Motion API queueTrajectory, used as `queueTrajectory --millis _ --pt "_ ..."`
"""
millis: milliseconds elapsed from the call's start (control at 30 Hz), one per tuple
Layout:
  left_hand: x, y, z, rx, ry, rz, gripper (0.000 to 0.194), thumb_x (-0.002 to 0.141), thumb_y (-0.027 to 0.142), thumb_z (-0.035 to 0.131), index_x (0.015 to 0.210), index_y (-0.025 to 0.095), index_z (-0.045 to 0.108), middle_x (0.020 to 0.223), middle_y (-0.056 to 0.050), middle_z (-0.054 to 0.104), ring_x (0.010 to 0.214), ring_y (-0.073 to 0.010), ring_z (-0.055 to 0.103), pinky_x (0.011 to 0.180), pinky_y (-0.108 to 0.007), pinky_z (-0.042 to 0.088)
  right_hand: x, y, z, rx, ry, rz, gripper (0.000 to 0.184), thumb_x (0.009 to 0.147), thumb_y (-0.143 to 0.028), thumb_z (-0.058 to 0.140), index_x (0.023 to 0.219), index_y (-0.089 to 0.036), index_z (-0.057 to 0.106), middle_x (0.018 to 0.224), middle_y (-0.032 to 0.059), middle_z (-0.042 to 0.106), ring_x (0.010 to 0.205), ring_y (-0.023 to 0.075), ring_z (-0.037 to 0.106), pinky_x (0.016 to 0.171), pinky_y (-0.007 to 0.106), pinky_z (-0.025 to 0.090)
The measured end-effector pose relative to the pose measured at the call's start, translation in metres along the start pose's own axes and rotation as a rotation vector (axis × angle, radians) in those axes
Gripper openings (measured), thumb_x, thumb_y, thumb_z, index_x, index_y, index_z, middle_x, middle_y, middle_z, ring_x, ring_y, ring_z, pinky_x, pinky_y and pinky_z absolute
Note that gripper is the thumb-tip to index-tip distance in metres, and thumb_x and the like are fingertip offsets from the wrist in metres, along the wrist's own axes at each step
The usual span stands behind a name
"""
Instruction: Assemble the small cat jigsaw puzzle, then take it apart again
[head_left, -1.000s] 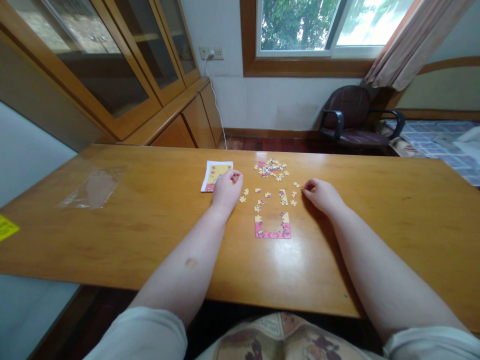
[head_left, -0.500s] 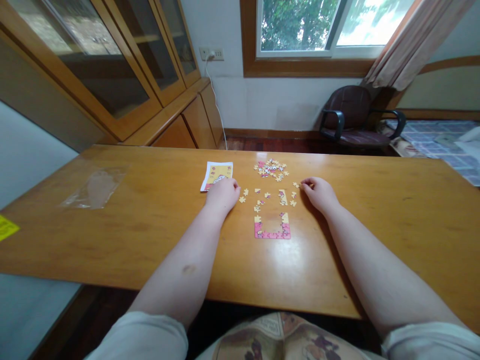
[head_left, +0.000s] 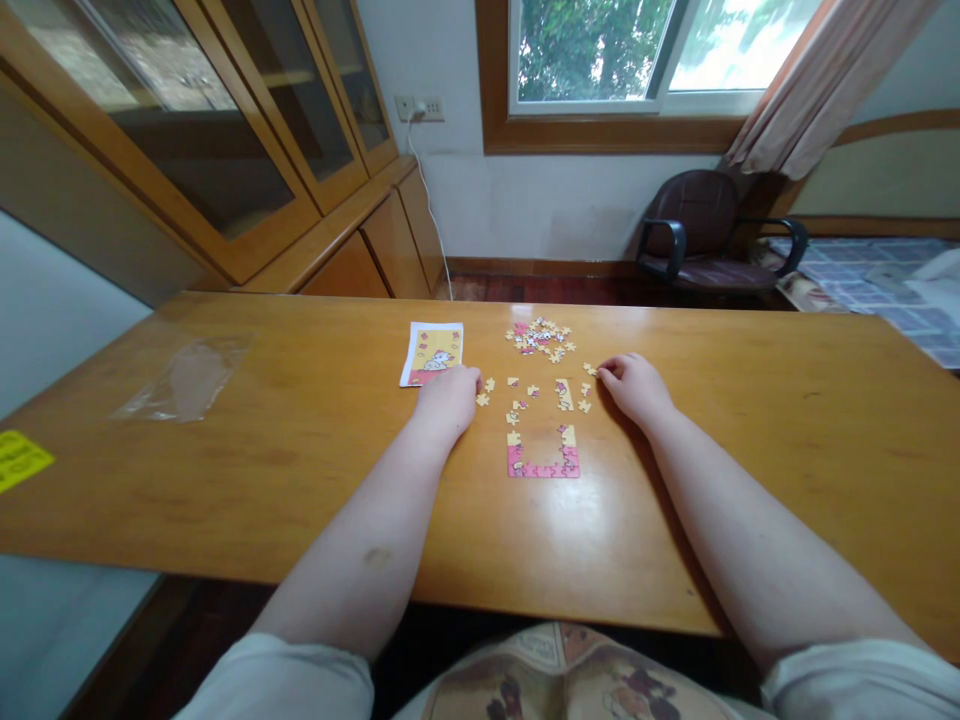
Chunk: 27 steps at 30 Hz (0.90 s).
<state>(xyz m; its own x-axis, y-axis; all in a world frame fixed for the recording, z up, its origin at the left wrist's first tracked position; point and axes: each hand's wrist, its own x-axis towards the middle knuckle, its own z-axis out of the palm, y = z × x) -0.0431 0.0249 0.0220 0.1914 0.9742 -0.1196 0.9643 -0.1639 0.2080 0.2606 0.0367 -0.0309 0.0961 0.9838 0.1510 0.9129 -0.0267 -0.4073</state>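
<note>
Lower than a second ago, the bare left hand [head_left: 448, 393] uncovers more of the yellow-and-pink printed paper card [head_left: 436, 345]; its curled grip's contents cannot be told. Rightward, a pink-and-yellow cardboard puzzle border [head_left: 544, 470] lies unfinished on the brown wooden table [head_left: 315, 430]; the bare right hand's [head_left: 637, 385] grip narrows beside a yellow jigsaw piece [head_left: 589, 369], pinch unclear.
</note>
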Motion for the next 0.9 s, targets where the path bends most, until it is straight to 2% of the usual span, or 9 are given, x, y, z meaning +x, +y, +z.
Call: queueTrajectory --millis 133,367,533,767,900 --pt "0.001 0.001 0.003 0.025 -0.031 0.071 0.034 0.077 0.004 0.048 0.094 0.025 0.068 0.101 -0.009 0.069 0.092 -0.0253 0.064 0.076 -0.033 0.047 0.001 0.0 0.0 -0.012 -0.012 -0.01 0.021 0.084 -0.03 0.052 0.084 -0.018 0.07 0.091 0.0085 0.064 0.087 0.0208 0.057 0.076 0.03 0.042" --pt "0.003 0.002 0.005 0.054 -0.063 -0.001 0.018 0.079 0.018 0.055 0.093 0.023 0.066 0.096 -0.009 0.071 0.089 -0.0264 0.065 0.074 -0.034 0.048 0.0 -0.001 -0.001 -0.005 -0.003 -0.004 0.021 0.084 -0.03 0.053 0.083 -0.018 0.069 0.09 0.008 0.064 0.086 0.0205 0.058 0.076 0.03 0.042" --pt "0.003 0.004 0.006 0.054 -0.043 0.068 0.019 0.08 0.027 0.057 0.096 0.024 0.067 0.099 -0.01 0.07 0.091 -0.0271 0.065 0.075 -0.034 0.049 0.0 0.001 0.001 0.031 0.027 0.01 0.02 0.083 -0.03 0.053 0.084 -0.018 0.068 0.091 0.0082 0.064 0.087 0.0207 0.057 0.079 0.03 0.043" --pt "0.005 0.006 0.01 0.003 -0.027 0.095 0.01 0.077 0.022 0.06 0.082 0.022 0.068 0.093 -0.009 0.068 0.085 -0.0248 0.064 0.076 -0.033 0.048 0.0 0.001 0.002 0.078 0.066 0.004 0.02 0.083 -0.03 0.052 0.085 -0.017 0.067 0.091 0.0082 0.065 0.089 0.0208 0.057 0.081 0.031 0.043" --pt "0.002 0.006 0.006 0.001 -0.018 0.091 0.012 0.08 0.018 0.055 0.083 0.021 0.066 0.093 -0.01 0.068 0.084 -0.0245 0.064 0.074 -0.032 0.048 -0.001 0.0 0.002 0.079 0.071 0.014 0.02 0.083 -0.03 0.052 0.085 -0.017 0.067 0.093 0.0084 0.065 0.089 0.0209 0.058 0.08 0.031 0.043"
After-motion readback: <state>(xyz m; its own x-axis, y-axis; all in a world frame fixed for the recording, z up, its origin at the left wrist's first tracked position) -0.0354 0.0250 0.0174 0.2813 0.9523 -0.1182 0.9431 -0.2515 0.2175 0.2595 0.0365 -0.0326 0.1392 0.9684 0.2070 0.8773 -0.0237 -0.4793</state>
